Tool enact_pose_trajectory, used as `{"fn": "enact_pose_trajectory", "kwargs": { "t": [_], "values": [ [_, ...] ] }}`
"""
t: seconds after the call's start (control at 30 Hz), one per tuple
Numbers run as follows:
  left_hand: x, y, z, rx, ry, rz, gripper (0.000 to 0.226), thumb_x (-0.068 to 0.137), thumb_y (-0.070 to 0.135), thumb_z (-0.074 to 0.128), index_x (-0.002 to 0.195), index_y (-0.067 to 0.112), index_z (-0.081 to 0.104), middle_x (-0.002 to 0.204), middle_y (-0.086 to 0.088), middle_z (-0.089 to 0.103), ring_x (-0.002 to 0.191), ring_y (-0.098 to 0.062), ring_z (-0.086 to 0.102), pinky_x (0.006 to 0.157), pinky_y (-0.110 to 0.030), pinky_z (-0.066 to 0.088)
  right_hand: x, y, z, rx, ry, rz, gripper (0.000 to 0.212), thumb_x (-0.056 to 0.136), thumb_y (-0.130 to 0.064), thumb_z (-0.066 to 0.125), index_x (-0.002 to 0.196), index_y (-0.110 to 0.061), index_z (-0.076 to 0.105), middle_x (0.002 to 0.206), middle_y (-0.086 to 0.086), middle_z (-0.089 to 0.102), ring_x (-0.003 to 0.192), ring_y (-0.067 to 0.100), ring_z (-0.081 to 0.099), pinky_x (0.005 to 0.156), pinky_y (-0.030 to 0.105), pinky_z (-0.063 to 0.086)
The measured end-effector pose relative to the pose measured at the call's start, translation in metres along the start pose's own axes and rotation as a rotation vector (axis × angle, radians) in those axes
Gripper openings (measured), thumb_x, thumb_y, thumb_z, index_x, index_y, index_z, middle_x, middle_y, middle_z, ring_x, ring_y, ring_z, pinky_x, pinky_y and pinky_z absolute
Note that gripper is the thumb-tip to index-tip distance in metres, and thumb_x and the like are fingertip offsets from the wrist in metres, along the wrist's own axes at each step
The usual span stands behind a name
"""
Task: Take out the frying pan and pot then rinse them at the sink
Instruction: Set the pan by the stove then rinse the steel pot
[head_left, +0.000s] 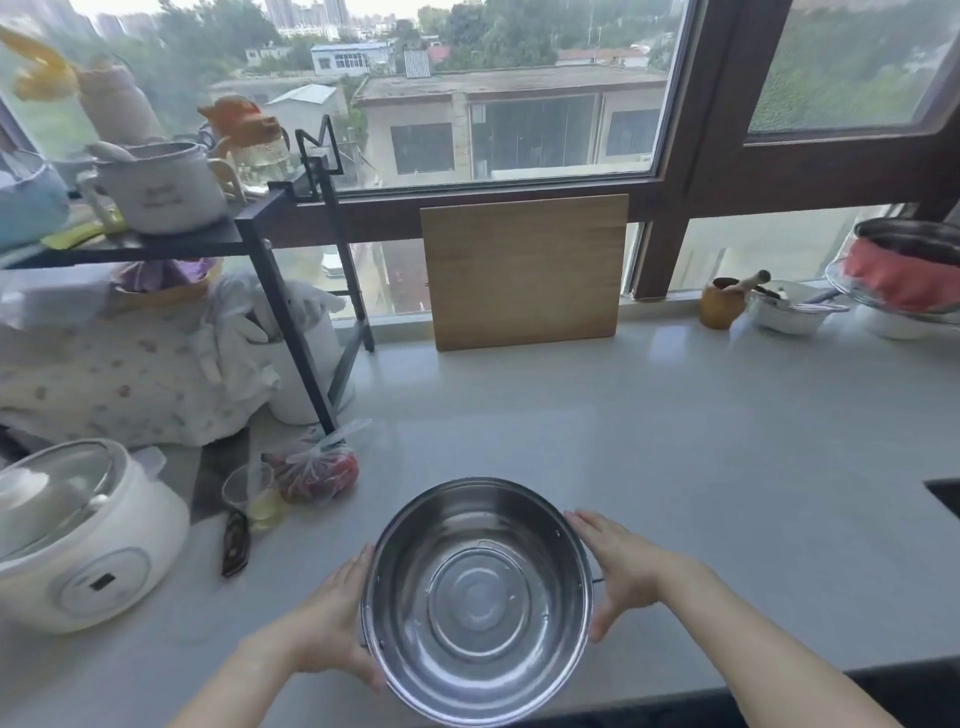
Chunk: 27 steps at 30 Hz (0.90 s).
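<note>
While held between both hands over the counter (675, 441), pot (478, 597) looks empty, just bare shiny steel inside. Left hand (332, 618) cupped against one wall, right hand (618, 571) pressed flat on the other with fingers fairly straight, so more a squeeze than a real clamp. Could easily slip if pressure drops, since smooth steel gives palms little to bite on; can't tell if handles are being used. Dark corner well off to the right of the grip, probably the sink (943, 501). Left of the grip: cup (249, 491) with yellowish liquid, bag (319, 467) of something red, white cooker (78, 540) with lid on. No frying pan in sight.
</note>
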<state>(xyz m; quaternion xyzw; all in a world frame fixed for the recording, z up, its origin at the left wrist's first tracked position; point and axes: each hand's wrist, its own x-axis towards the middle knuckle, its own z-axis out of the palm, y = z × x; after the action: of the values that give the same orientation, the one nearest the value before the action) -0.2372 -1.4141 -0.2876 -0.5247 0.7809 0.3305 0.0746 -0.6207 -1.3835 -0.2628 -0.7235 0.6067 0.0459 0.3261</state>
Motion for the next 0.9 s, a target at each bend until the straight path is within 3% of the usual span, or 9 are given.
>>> {"fn": "enact_pose_trajectory", "kwargs": {
  "t": [0.1, 0.17, 0.27, 0.4, 0.53, 0.63, 0.73, 0.9],
  "values": [
    [-0.003, 0.005, 0.001, -0.004, 0.0, -0.03, 0.161, 0.044, 0.071, 0.084, 0.149, 0.018, -0.027, 0.159, 0.005, -0.014, 0.147, -0.012, -0.012, 0.115, -0.019, -0.002, 0.001, 0.003, 0.001, 0.044, 0.01, -0.053, 0.134, 0.049, -0.045, 0.092, 0.151, -0.033, 0.007, 0.149, -0.007, 0.019, 0.142, 0.015, 0.017, 0.118, 0.034, 0.023],
    [-0.004, 0.01, 0.0, 0.0, -0.005, -0.076, 0.163, 0.043, 0.071, 0.084, 0.149, 0.02, -0.028, 0.16, 0.002, -0.01, 0.148, -0.016, -0.009, 0.119, -0.027, 0.003, -0.001, 0.008, 0.005, 0.063, 0.003, -0.064, 0.137, 0.048, -0.048, 0.092, 0.151, -0.035, 0.003, 0.148, -0.007, 0.018, 0.14, 0.015, 0.018, 0.117, 0.036, 0.025],
    [-0.009, 0.018, -0.003, 0.019, -0.032, -0.124, 0.162, 0.043, 0.069, 0.085, 0.148, 0.023, -0.029, 0.16, -0.001, -0.01, 0.149, -0.021, -0.01, 0.12, -0.036, 0.006, -0.003, 0.019, 0.013, 0.062, 0.012, -0.079, 0.145, 0.048, -0.056, 0.089, 0.152, -0.036, -0.01, 0.153, -0.009, 0.009, 0.143, 0.018, 0.011, 0.118, 0.039, 0.023],
    [-0.011, 0.021, 0.004, 0.047, -0.049, -0.124, 0.167, 0.041, 0.074, 0.083, 0.143, 0.018, -0.037, 0.16, -0.003, -0.012, 0.149, -0.023, -0.01, 0.121, -0.037, 0.006, -0.004, 0.031, 0.018, 0.008, 0.017, -0.108, 0.147, 0.051, -0.065, 0.084, 0.153, -0.029, -0.016, 0.16, -0.007, -0.007, 0.148, 0.021, 0.002, 0.121, 0.037, 0.013],
    [-0.01, 0.02, 0.012, 0.057, -0.055, -0.111, 0.166, 0.046, 0.073, 0.081, 0.137, 0.005, -0.04, 0.159, -0.003, -0.021, 0.148, -0.022, -0.017, 0.119, -0.031, 0.0, 0.001, 0.039, 0.019, 0.055, -0.003, -0.15, 0.159, 0.03, -0.085, 0.069, 0.151, -0.034, -0.019, 0.155, -0.016, 0.0, 0.146, 0.018, 0.012, 0.12, 0.037, 0.021],
    [-0.004, 0.025, 0.012, 0.086, -0.046, -0.092, 0.169, 0.04, 0.082, 0.076, 0.14, 0.005, -0.037, 0.16, -0.004, -0.019, 0.148, -0.022, -0.015, 0.119, -0.029, -0.001, 0.005, 0.047, 0.017, 0.065, 0.006, -0.162, 0.157, 0.037, -0.072, 0.084, 0.152, -0.033, -0.017, 0.154, -0.011, 0.005, 0.145, 0.019, 0.013, 0.119, 0.038, 0.022],
    [0.019, 0.042, 0.004, 0.108, -0.043, -0.045, 0.166, 0.037, 0.083, 0.077, 0.146, 0.021, -0.031, 0.161, -0.003, -0.015, 0.149, -0.019, -0.013, 0.121, -0.033, 0.0, 0.003, 0.062, 0.006, 0.084, 0.051, -0.16, 0.146, 0.049, -0.058, 0.09, 0.153, -0.032, -0.009, 0.152, -0.001, 0.013, 0.142, 0.021, 0.018, 0.119, 0.036, 0.023],
    [0.088, 0.103, -0.011, 0.168, -0.051, 0.103, 0.164, 0.039, 0.074, 0.084, 0.148, 0.027, -0.029, 0.162, 0.001, -0.005, 0.149, -0.018, -0.002, 0.12, -0.031, 0.008, -0.026, 0.117, -0.019, 0.129, 0.156, -0.036, 0.148, 0.042, -0.066, 0.086, 0.153, -0.035, -0.007, 0.148, -0.002, 0.018, 0.138, 0.019, 0.023, 0.117, 0.033, 0.025]
  ]
}}
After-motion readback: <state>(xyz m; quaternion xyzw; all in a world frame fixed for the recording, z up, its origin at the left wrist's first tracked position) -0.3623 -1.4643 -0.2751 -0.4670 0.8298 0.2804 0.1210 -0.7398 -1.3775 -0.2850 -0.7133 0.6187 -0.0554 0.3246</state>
